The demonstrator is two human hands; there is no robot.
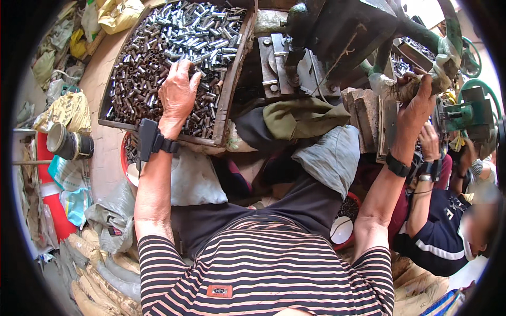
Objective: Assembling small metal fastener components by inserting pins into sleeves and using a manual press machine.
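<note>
My left hand [179, 92] lies palm down on a heap of short metal tubes [174, 37] in a wooden tray [225, 95], fingers curled into the pile; whether it holds any tube is hidden. A black device is strapped to that wrist. My right hand [416, 105] is raised at the right and grips a cloth-wrapped lever handle [421, 87] of a dark green press machine [342, 26]. A black band sits on the right wrist.
Another person in a dark blue top [437, 231] sits close on my right, one hand near the machine. Folded cloths and a grey cushion [329, 155] lie on my lap. Sacks [71, 108], bags and a dark cylindrical part [66, 142] crowd the left.
</note>
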